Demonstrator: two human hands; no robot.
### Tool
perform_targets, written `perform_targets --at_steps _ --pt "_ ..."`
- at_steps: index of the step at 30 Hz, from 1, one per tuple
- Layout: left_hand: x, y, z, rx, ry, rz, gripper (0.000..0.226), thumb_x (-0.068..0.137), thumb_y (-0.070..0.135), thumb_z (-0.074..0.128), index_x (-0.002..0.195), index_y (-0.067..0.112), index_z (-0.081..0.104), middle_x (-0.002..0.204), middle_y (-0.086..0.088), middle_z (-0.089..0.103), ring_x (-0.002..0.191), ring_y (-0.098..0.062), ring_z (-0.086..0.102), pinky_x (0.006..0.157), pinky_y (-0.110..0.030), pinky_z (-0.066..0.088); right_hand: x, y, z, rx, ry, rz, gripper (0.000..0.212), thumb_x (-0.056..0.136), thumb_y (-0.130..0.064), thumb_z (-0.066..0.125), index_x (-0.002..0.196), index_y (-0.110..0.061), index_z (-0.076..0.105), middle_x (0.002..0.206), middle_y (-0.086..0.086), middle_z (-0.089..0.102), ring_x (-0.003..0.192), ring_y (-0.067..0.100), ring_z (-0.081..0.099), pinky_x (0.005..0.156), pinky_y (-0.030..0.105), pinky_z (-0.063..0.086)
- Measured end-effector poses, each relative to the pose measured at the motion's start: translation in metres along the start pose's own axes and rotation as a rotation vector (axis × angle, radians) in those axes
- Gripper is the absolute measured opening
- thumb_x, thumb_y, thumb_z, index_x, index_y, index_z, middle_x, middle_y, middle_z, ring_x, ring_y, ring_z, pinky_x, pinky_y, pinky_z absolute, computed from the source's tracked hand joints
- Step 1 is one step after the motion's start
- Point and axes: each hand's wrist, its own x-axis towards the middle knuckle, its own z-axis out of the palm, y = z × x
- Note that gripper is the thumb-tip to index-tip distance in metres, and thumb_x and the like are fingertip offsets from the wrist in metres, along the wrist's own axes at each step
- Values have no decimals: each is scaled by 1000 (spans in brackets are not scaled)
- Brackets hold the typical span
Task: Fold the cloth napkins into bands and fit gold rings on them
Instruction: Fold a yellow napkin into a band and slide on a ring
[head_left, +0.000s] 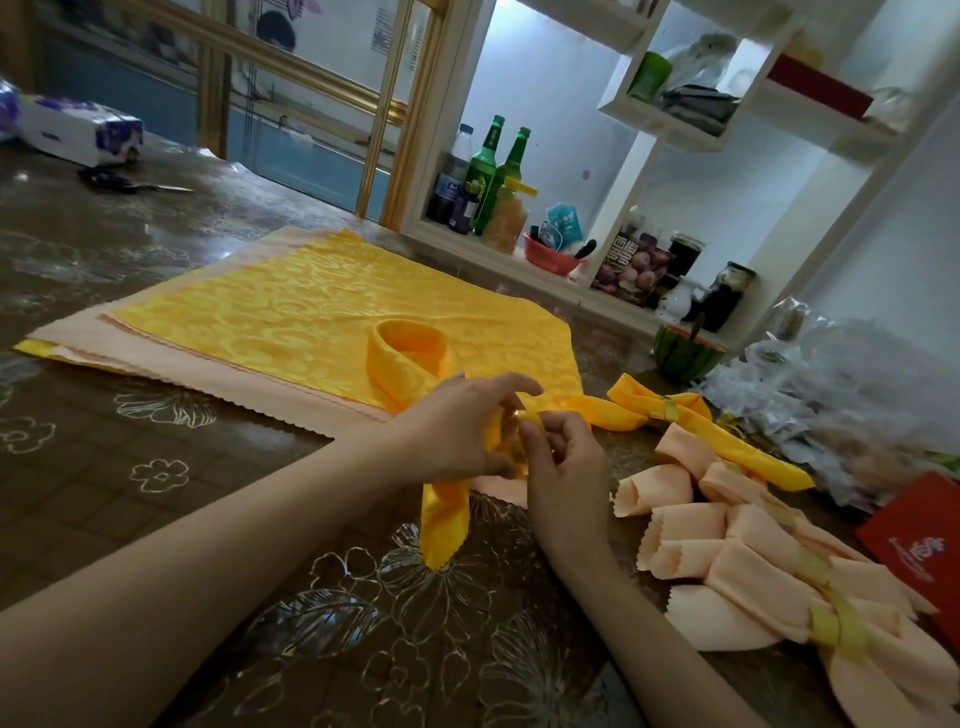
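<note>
A yellow napkin folded into a band (405, 358) lies looped on the stack of flat napkins (291, 306), its ends crossing under my hands. My left hand (462, 426) grips the band where it crosses. My right hand (563, 467) pinches something small and shiny at that crossing, probably a gold ring, mostly hidden by my fingers. One tail of the band (444, 525) hangs toward me. To the right lie a finished yellow napkin (660, 408) with a gold ring and several peach napkins (748, 561) with rings.
A brown flower-patterned table (208, 467) carries scissors (124, 182) and a tissue pack (78, 130) at far left. A red box (919, 545) and clear plastic bags (831, 395) sit at right. White shelves (519, 260) with bottles stand behind.
</note>
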Motion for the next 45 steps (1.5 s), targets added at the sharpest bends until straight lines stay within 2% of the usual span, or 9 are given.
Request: perform_targets --at_steps 5,9,12,20,29,32,35,42,45 --pt "-2 -10 -4 106 -81 -59 71 81 34 70 142 24 37 139 2 48 127 -17 43 99 -27 34 3 3 -8 67 -97 36 20 94 -13 53 81 -29 53 72 -8 60 63 -3 56 55 13 43" --pt "1 -13 -7 78 -116 -29 44 80 27 71 122 19 58 111 2 63 101 -14 57 79 -24 43 3 7 -10 114 -178 96 15 94 -12 53 84 -22 57 76 -2 63 64 -2 57 57 11 43" --pt "1 -17 -6 77 -124 5 19 84 13 63 104 13 64 94 0 64 87 -14 58 64 -18 38 5 8 -12 194 -239 163 10 94 -12 53 88 -15 60 78 1 64 65 -1 58 59 12 45" --pt "2 -22 -6 10 -113 16 21 82 -5 50 94 1 66 89 -10 67 84 -21 60 73 -31 44 9 2 -23 323 -386 332 13 92 -15 56 85 -16 67 60 -11 64 52 -4 56 53 11 43" --pt "3 -22 -8 -16 -128 -10 19 79 -9 48 82 2 62 75 -2 59 73 -18 54 61 -23 38 7 -4 -23 336 -431 322 19 94 -11 52 93 -25 65 63 -11 64 54 -2 59 54 11 45" --pt "4 -22 -9 -16 -78 -29 22 81 -8 49 92 1 65 84 -8 63 80 -21 57 66 -29 42 11 -2 -26 262 -414 318 27 92 -9 55 84 -34 64 55 -7 62 48 5 55 48 15 46" --pt "3 -22 -7 -25 -39 -38 21 84 -3 52 99 4 65 91 -8 65 84 -20 58 69 -30 43 14 -3 -34 184 -442 375 23 92 -4 53 89 -25 62 46 -6 61 37 3 53 39 13 41" --pt "0 -20 -1 12 -34 -15 6 83 7 61 80 9 65 73 0 60 69 -16 55 59 -23 40 12 -4 -33 159 -500 324 26 93 -4 52 89 -28 63 73 -8 69 44 7 60 34 13 36" --pt "1 -21 2 -17 -6 -55 18 82 11 66 67 18 59 63 8 53 62 -12 51 54 -18 35 11 -3 -31 136 -569 296 23 93 -4 51 91 -24 62 77 -2 68 46 5 59 38 13 39"
